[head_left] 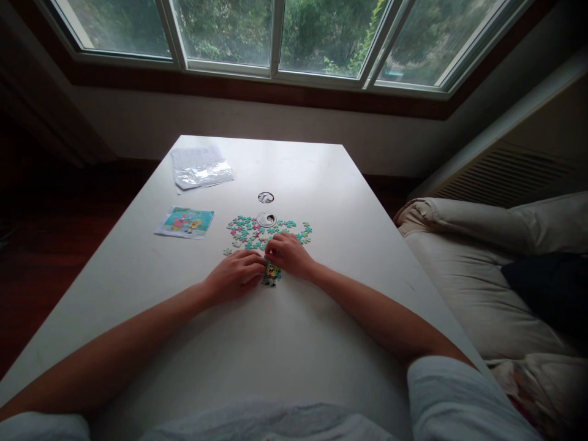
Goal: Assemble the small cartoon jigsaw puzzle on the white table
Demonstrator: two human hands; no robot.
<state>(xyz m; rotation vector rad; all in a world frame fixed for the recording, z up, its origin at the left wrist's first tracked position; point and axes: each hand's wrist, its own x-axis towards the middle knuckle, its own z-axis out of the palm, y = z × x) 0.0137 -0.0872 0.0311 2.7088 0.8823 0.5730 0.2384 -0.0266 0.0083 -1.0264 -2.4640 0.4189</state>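
Note:
A small joined section of jigsaw puzzle [272,271], showing a yellow cartoon figure, lies flat on the white table [294,355] between my hands. My left hand [235,273] rests at its left side, fingers stretched toward it with the tips at its edge. Over the section's upper edge, my right hand [292,253] has its fingers bent and pressed together; whatever they hold is hidden. Loose puzzle pieces [248,233], mostly green with some pink, spread just beyond both hands.
Among the loose pieces sits a round lid-like disc [266,219], with another dark-rimmed disc [265,197] behind it. A colourful cartoon picture sheet [186,222] lies to the left. Papers under clear plastic [202,167] lie farther back. A pale sofa [459,275] stands at the right.

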